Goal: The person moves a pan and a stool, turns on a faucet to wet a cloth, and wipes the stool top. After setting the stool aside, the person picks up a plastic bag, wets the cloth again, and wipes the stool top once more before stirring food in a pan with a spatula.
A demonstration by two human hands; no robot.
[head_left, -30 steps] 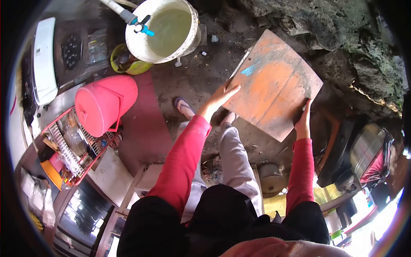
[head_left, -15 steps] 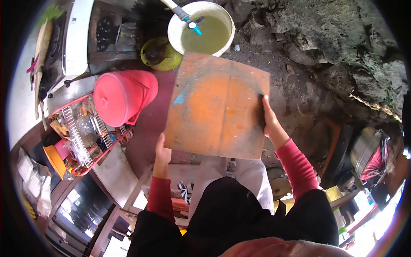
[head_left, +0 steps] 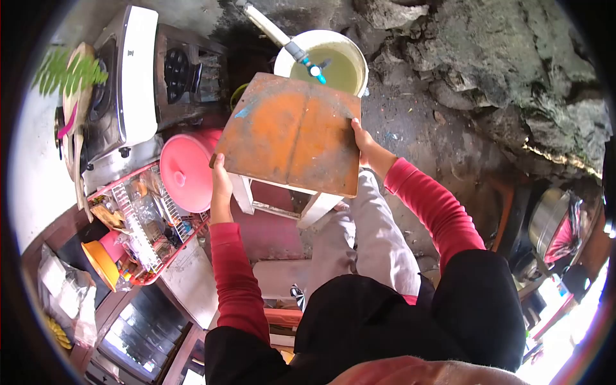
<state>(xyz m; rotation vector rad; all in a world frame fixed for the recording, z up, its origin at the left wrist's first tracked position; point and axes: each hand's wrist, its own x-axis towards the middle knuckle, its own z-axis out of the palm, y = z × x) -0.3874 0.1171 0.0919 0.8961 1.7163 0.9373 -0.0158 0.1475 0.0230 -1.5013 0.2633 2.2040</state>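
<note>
A wooden stool [head_left: 292, 131] with a worn orange top and white legs is held out in front of me. My left hand [head_left: 221, 183] grips its near left edge, thumb showing by the corner. On the opposite side, my right hand [head_left: 367, 145] is closed around the right edge. Past the stool's far side stands a round white bucket [head_left: 366, 64] of cloudy water, with a blue-handled tap [head_left: 314, 69] over it. To the left of the stool is a pink lidded tub [head_left: 186, 173], partly covered by the stool's corner.
A stove [head_left: 138, 77] stands at the upper left, with a red dish rack [head_left: 160, 273] of kitchenware below it. Rough rock [head_left: 500, 70] rises on the right. A metal pot [head_left: 548, 215] sits at far right. Dark wet floor [head_left: 417, 135] lies between stool and rock.
The stool has moved left and tilted, so its white legs now show beneath the top. Both hands have kept their hold. The camera view has shifted as well.
</note>
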